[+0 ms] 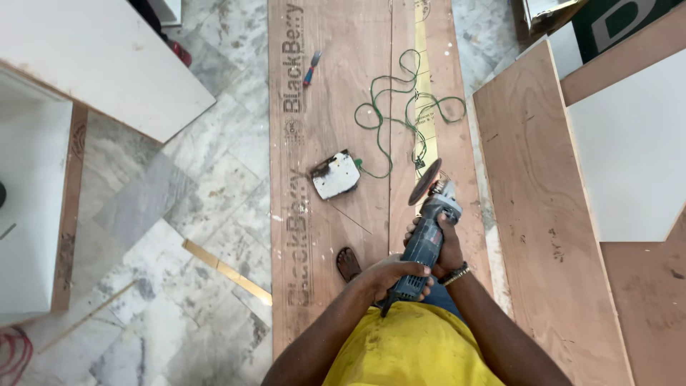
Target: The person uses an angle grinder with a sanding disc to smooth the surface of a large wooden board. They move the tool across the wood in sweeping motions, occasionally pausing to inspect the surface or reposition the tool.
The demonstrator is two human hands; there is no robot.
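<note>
Blue angle grinder [424, 239] held above plywood sheet [329, 214], disc up. Left hand [391, 277] clamped on rear handle, right hand [447, 250] wrapped round body. Green cable [389, 118], white plate [336, 175] nearby.

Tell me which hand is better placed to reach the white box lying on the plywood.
Left, probably. The left hand grips the rear handle of the grinder, on the side where the white box lies. The right hand wraps the grinder body, farther away. Both are occupied.

head-worn view, steeply downward, close overhead
</note>
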